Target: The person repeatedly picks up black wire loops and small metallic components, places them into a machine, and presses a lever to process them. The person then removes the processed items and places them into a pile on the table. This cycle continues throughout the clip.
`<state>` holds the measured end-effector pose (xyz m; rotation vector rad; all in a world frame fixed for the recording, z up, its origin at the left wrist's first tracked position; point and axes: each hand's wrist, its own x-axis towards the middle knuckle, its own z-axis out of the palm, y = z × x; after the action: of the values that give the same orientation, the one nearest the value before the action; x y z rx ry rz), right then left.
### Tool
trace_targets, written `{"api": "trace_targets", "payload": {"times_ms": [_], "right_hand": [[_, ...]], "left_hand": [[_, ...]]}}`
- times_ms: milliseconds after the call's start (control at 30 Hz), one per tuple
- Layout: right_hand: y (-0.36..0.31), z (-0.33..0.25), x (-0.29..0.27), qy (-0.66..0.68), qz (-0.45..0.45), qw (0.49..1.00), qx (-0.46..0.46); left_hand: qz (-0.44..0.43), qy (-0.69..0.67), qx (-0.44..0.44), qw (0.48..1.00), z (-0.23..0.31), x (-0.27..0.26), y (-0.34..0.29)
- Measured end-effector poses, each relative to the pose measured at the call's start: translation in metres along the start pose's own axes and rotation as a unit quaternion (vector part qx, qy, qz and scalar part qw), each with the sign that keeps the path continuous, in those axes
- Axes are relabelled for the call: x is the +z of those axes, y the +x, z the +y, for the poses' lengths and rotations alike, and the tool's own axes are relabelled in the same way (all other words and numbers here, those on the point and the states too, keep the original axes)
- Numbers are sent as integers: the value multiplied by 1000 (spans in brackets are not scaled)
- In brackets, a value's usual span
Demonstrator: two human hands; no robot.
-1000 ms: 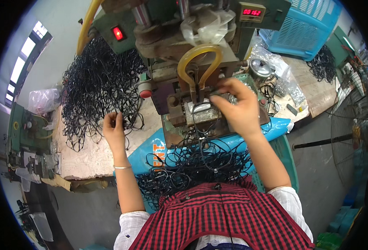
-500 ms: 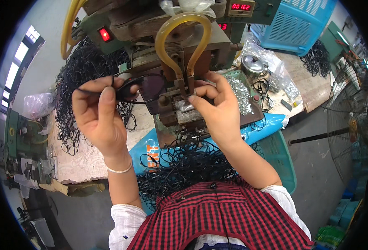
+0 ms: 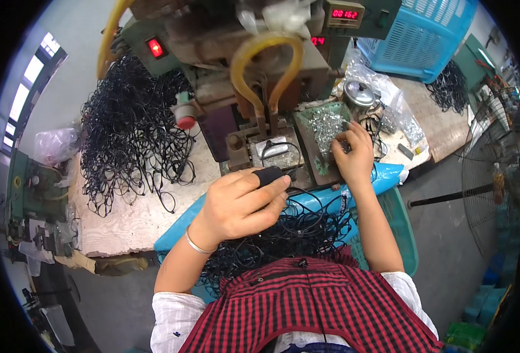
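My left hand [image 3: 242, 203] is closed on a thin black cord loop [image 3: 280, 150], with a black cot on one fingertip. The loop runs up to the metal block at the foot of the press machine [image 3: 260, 88]. My right hand [image 3: 351, 156] reaches to the right, and its bent fingertips dip into a green tray of small silvery metal pieces [image 3: 325, 126]. Whether it has pinched one is hidden by the fingers. Below both hands, a blue basket [image 3: 401, 235] in front of my body is heaped with black cord loops [image 3: 295, 232].
A big tangle of black loops [image 3: 130, 129] lies on the worn white table [image 3: 130, 217] at left. A yellow hose [image 3: 266, 59] arches over the press. A metal pot [image 3: 360, 91], plastic bags, a blue crate [image 3: 413, 35] and a fan [image 3: 495, 170] stand to the right.
Both hands have left the press front. My left hand came down and toward me with a cord loop. My right hand moved right to the tray of metal pieces.
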<state>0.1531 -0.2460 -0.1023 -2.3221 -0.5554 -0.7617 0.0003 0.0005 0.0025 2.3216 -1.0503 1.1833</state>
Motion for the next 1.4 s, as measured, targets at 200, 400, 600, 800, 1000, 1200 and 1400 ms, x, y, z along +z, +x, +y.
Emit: {"api": "trace_targets", "payload": {"times_ms": [200, 400, 600, 800, 1000, 1200, 1400], "right_hand": [[7, -8, -2, 8, -14, 999, 33], [3, -14, -9, 29, 1, 1000, 8], [9, -17, -8, 71, -8, 997, 26], [-10, -18, -19, 62, -12, 993, 100], [6, -60, -53, 237, -64, 960, 134], [45, -128, -26, 459, -126, 870, 129], [35, -133, -23, 497, -123, 841, 177]], "left_hand": [[-5, -32, -42, 999, 7, 0, -8], [22, 248, -232, 940, 41, -46, -50], [-27, 355, -596, 719, -33, -125, -142], [-97, 394, -711, 574, -46, -74, -251], [189, 75, -669, 715, -44, -70, -192], [263, -68, -596, 756, -55, -45, -173], [403, -248, -452, 756, -31, -35, -88]]}}
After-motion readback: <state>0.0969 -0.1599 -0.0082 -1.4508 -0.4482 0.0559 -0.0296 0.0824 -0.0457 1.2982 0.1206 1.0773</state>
